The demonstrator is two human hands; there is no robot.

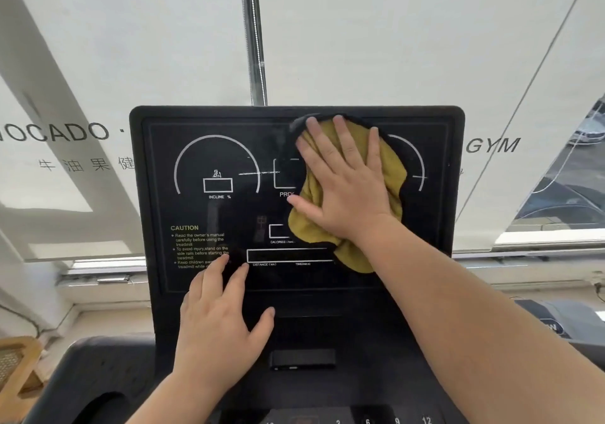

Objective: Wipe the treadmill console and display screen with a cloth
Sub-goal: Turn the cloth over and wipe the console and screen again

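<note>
Right hand (343,181) flat, fingers spread, pressing cloth (386,174) on screen (209,214); left hand (219,322) open, bracing below. Best swept leftward, overlapping, evenly pressed.

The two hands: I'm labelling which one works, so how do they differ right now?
The right hand presses the yellow cloth flat on the display screen, high up; the left hand is bare, lower, fingertips at the screen's bottom edge. Both lie open, palm down, on the console.

Two bare arms, no sleeves, left hand (217,318) with short nails, right hand (343,181) with no rings, no watch
</note>
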